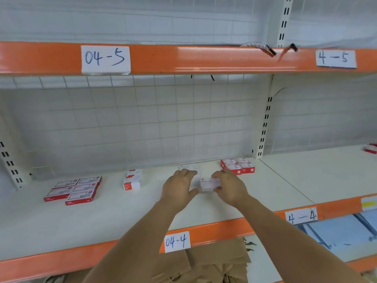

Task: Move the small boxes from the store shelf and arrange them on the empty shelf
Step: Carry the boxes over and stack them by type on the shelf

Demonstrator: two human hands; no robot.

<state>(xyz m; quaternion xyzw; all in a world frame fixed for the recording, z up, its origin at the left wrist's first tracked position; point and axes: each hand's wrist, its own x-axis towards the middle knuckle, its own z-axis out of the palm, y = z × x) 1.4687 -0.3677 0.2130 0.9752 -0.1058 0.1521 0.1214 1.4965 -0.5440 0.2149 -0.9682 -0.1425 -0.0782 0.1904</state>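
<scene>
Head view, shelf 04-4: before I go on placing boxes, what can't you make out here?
- Small white box between the left hand and right hand: fingers cover its ends; print blurred, only "APLES" reads.
- White box behind the hands: mostly hidden by them, count unclear.
- Red-and-white boxes at the right edge: cut off by the frame.
- Flat red-and-white boxes at left: labels too small to read.

White shelf [142, 211], orange front edge: flat red boxes [74, 190] left, small stack [131, 181] mid, red-white boxes [237, 165] back right.
</scene>
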